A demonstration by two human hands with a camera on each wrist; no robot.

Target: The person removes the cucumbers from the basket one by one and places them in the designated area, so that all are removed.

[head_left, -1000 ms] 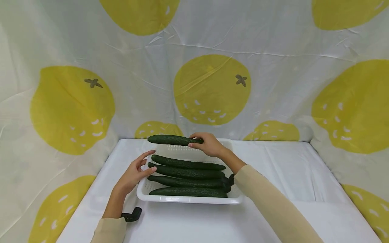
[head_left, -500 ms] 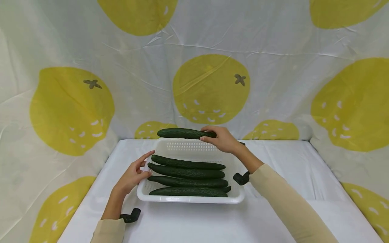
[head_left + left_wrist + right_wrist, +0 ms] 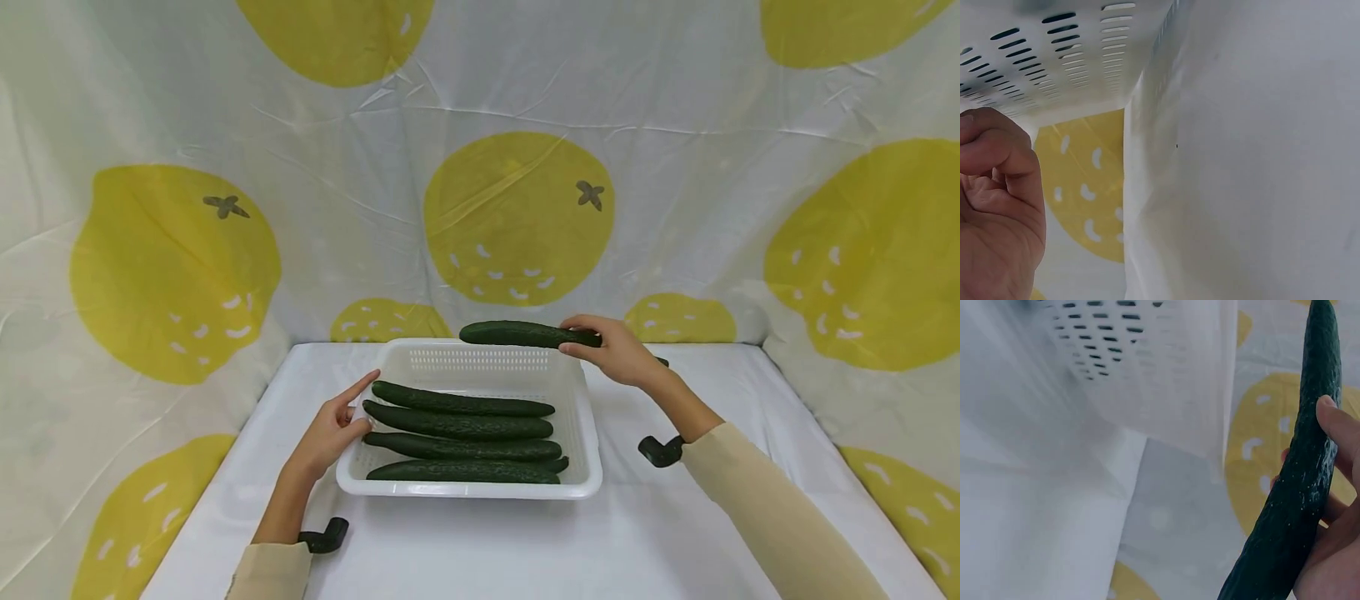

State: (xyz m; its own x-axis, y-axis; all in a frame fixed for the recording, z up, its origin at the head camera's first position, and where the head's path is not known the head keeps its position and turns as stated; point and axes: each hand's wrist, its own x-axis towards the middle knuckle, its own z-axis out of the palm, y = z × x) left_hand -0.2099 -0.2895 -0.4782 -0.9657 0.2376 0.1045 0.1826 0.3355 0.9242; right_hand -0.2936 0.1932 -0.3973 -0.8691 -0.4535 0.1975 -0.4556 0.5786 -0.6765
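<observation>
My right hand [image 3: 611, 350] grips a long dark green cucumber [image 3: 517, 334] near one end and holds it up, level, over the back right of the white plastic basket [image 3: 468, 492]. The right wrist view shows the thumb on one side of the cucumber [image 3: 1297, 481] and the fingers on the other. At the basket's left rim, my left hand [image 3: 330, 433] holds the edge, its index finger stretched along it and its thumb at the rim. Several more cucumbers [image 3: 461, 423] lie side by side in the basket. The left hand [image 3: 1000, 194] has curled fingers beside the slotted wall in the left wrist view.
The basket stands on a table with a white cloth [image 3: 450, 550]. Behind and at both sides hangs a pale curtain [image 3: 675, 192] with large yellow fruit prints. Black curved pieces, a left one [image 3: 326, 535] and a right one [image 3: 660, 451], show at the wrists.
My right hand has carried the cucumber to the right, from over the basket's back left toward its back right corner. The left thumb has drawn back to the rim; the basket stays put.
</observation>
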